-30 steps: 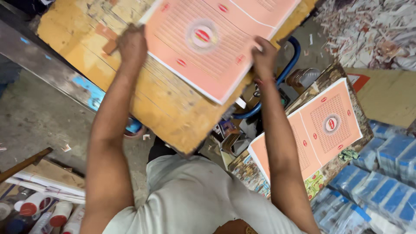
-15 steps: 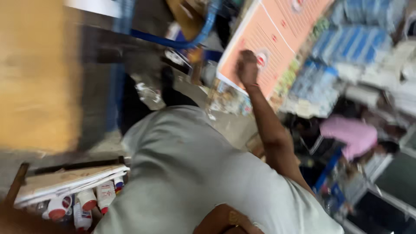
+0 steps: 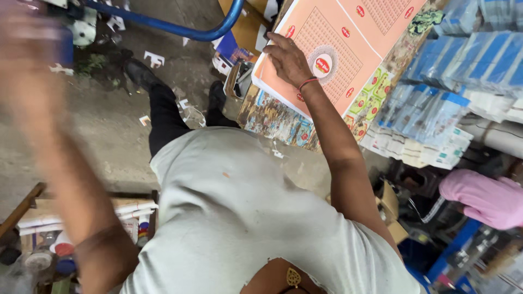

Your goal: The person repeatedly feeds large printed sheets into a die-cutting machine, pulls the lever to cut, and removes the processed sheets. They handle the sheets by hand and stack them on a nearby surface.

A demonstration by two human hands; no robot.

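Right hand: fingers spread, flat on orange printed sheet (top of stack, upper right) | Left hand: raised, blurred, grip cannot be told | Blue packs beside the stack

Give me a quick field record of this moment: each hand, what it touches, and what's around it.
right hand: flat on top sheet, fingers spread
top sheet: orange printed sheet on a stack
stack: printed sheets, edges showing below the orange one
left hand: raised, blurred; grip not readable
blue bar: curved, on the floor past the stack
blue packs: piled right of the stack
pink sleeve: another person, far right
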